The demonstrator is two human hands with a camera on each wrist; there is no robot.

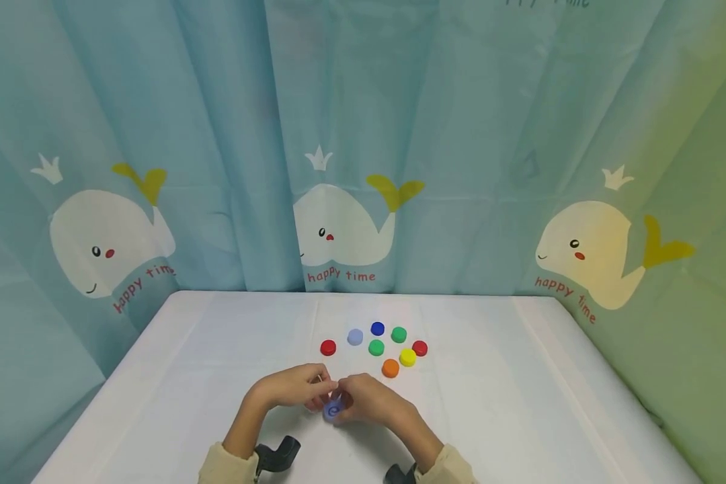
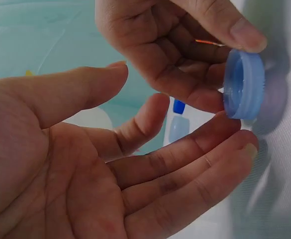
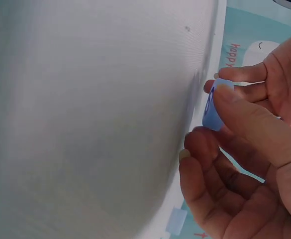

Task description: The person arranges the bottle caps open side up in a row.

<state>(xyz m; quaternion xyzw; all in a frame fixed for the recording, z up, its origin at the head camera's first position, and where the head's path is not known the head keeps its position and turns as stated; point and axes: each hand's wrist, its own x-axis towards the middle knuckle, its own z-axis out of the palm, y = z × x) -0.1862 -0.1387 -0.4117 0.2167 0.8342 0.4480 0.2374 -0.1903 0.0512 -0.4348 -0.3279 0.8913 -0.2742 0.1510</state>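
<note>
A light blue bottle cap (image 1: 333, 409) with a dark printed mark on its top is close over the near part of the table. My right hand (image 1: 370, 401) pinches it between thumb and fingers. The cap (image 2: 245, 84) appears on edge in the left wrist view, its hollow side facing my left palm. The left hand (image 2: 135, 169) has its fingers nearly straight, with the fingertips right at the cap's lower rim and the thumb apart from it. In the right wrist view, the right thumb (image 3: 230, 97) lies against the marked face.
Farther back on the white table (image 1: 490, 390) lie several caps: red (image 1: 328, 347), light blue (image 1: 355, 337), dark blue (image 1: 378, 329), green (image 1: 376, 347), orange (image 1: 390, 368), yellow (image 1: 408, 357). Another green and another red are among them. A whale-print curtain (image 1: 472, 134) hangs around the table.
</note>
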